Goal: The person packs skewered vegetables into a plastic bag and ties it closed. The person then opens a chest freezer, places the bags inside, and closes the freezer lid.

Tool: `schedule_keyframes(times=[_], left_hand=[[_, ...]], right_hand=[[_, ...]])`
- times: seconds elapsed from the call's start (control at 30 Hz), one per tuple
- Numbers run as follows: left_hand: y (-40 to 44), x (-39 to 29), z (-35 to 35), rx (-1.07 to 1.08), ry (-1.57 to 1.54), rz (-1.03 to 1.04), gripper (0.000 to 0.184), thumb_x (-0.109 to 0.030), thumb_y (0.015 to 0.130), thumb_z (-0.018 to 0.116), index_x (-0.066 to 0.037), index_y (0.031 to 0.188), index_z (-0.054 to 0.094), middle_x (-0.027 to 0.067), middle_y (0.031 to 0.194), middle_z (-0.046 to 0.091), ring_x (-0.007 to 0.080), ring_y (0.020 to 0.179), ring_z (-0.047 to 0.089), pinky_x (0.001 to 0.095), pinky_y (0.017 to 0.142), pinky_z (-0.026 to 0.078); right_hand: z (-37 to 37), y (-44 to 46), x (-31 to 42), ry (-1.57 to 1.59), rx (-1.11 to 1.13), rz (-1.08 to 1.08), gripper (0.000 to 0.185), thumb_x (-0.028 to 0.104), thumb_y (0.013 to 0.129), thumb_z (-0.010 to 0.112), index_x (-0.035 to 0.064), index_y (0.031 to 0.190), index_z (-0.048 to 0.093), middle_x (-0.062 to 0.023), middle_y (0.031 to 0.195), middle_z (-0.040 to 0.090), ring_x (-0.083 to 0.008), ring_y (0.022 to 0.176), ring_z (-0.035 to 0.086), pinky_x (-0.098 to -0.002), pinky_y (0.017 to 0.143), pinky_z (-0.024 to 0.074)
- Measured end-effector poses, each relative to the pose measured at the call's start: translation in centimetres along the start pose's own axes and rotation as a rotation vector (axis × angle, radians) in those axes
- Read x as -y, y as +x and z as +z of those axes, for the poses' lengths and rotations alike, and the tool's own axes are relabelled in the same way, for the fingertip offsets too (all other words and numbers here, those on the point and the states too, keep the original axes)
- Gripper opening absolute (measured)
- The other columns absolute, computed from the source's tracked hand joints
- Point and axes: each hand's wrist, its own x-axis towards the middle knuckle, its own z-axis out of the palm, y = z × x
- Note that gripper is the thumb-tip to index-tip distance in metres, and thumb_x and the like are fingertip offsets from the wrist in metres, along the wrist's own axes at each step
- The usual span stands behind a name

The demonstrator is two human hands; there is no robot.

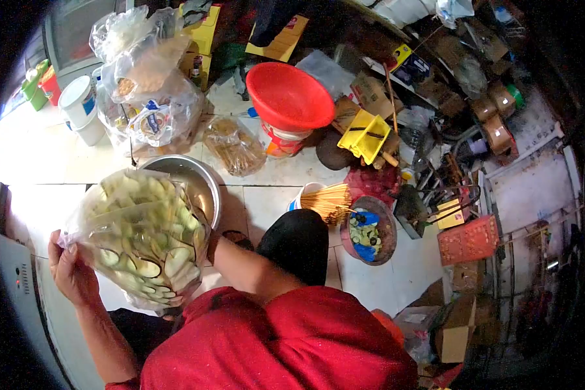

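Observation:
A clear plastic bag (143,237) full of pale green slices with dark skin, which look like eggplant, hangs at the left. Its upper left edge is pinched by my left hand (75,276), fingers closed on the plastic. My right forearm reaches to the bag's right side, but my right hand is hidden behind the bag, so its fingers do not show. Behind the bag, partly covered by it, sits a wide metal basin (209,188) on the tiled floor.
A red plastic basin (291,97) rests on a container farther back. Wooden skewers (328,200) stand in a tub near my knee. Right of them, a bowl (385,246) holds pale pieces and something blue. Stuffed plastic bags (149,97) and white buckets (78,104) stand back left; boxes crowd the right.

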Motion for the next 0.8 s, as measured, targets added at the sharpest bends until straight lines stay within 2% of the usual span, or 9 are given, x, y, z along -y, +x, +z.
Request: schedule_keyframes(times=[0.1,0.27,0.37,0.47,0.57,0.67,0.7,0.77,0.8], left_hand=[[0.5,-0.4,-0.8,-0.041,-0.036,0.023,0.041,-0.004,0.079,0.057,0.003,0.118,0.046,0.0074,0.096,0.055,0.0146,0.081,0.053,0.0254,0.072,0.044],[1.1,-0.3,-0.2,-0.220,0.005,0.158,0.034,-0.001,0.073,0.054,0.000,0.107,0.052,0.0011,0.078,0.053,0.0089,0.065,0.048,0.0208,0.057,0.039],[0.0,-0.7,-0.6,-0.289,0.135,0.111,0.015,-0.003,0.071,0.057,-0.005,0.085,0.055,-0.0003,0.071,0.052,0.0098,0.060,0.047,0.0234,0.055,0.039],[0.7,-1.1,-1.4,-0.320,-0.042,0.051,0.013,-0.004,0.068,0.059,-0.004,0.081,0.057,0.0011,0.075,0.054,0.0115,0.068,0.050,0.0253,0.062,0.042],[2.8,0.3,-2.2,-0.311,-0.174,0.090,0.010,-0.004,0.070,0.064,-0.004,0.078,0.060,0.0020,0.070,0.057,0.0113,0.063,0.054,0.0257,0.060,0.046],[4.8,2.3,-3.1,-0.275,-0.291,0.137,0.012,0.002,0.070,0.065,-0.005,0.074,0.056,0.0017,0.065,0.054,0.0094,0.055,0.052,0.0238,0.047,0.043],[3.5,3.2,-2.6,-0.247,-0.367,0.132,0.013,0.003,0.069,0.065,-0.006,0.074,0.057,0.0021,0.065,0.055,0.0095,0.054,0.052,0.0240,0.047,0.043],[4.5,4.3,-2.7,-0.295,-0.281,0.144,0.012,0.001,0.066,0.065,-0.004,0.074,0.058,0.0041,0.068,0.057,0.0112,0.056,0.053,0.0257,0.048,0.044],[5.4,4.9,-2.9,-0.338,-0.206,0.170,0.011,0.000,0.066,0.064,-0.004,0.074,0.058,0.0044,0.068,0.057,0.0122,0.059,0.054,0.0271,0.050,0.045]], right_hand=[[0.8,-0.1,1.3,0.025,-0.015,-0.064,0.041,0.041,0.093,0.042,0.0063,0.111,0.056,-0.0068,0.093,0.061,-0.0182,0.073,0.059,-0.0300,0.063,0.0529],[3.2,-0.8,5.1,0.068,-0.062,-0.227,0.042,0.041,0.093,0.041,0.0063,0.111,0.056,-0.0063,0.093,0.062,-0.0181,0.075,0.060,-0.0303,0.065,0.0536],[6.1,-1.6,6.8,0.043,-0.098,-0.352,0.043,0.042,0.094,0.041,0.0063,0.112,0.057,-0.0060,0.093,0.062,-0.0180,0.076,0.060,-0.0304,0.066,0.0540],[9.5,-2.9,8.7,-0.142,-0.278,-0.571,0.055,0.047,0.091,0.043,0.0013,0.119,0.053,-0.0133,0.108,0.058,-0.0251,0.093,0.057,-0.0379,0.079,0.0491],[11.5,-5.6,11.0,-0.505,-0.425,-0.830,0.060,0.048,0.090,0.040,-0.0011,0.123,0.052,-0.0180,0.118,0.057,-0.0300,0.101,0.056,-0.0401,0.087,0.0457],[4.8,-5.1,14.7,-1.675,-0.572,-1.466,0.047,0.031,0.093,0.038,-0.0045,0.120,0.054,-0.0212,0.122,0.054,-0.0304,0.110,0.053,-0.0393,0.095,0.0410],[3.5,-6.2,14.6,-1.818,-0.630,-1.698,0.041,0.029,0.095,0.039,-0.0039,0.112,0.056,-0.0185,0.111,0.058,-0.0284,0.101,0.055,-0.0370,0.088,0.0440],[10.8,-9.3,13.4,-1.337,-0.623,-1.319,0.040,0.026,0.096,0.038,0.0014,0.124,0.054,-0.0144,0.122,0.056,-0.0272,0.107,0.054,-0.0342,0.091,0.0423],[12.7,-9.9,12.5,-1.235,-0.603,-1.320,0.041,0.027,0.097,0.036,0.0006,0.123,0.054,-0.0139,0.120,0.057,-0.0261,0.105,0.055,-0.0340,0.090,0.0420]])
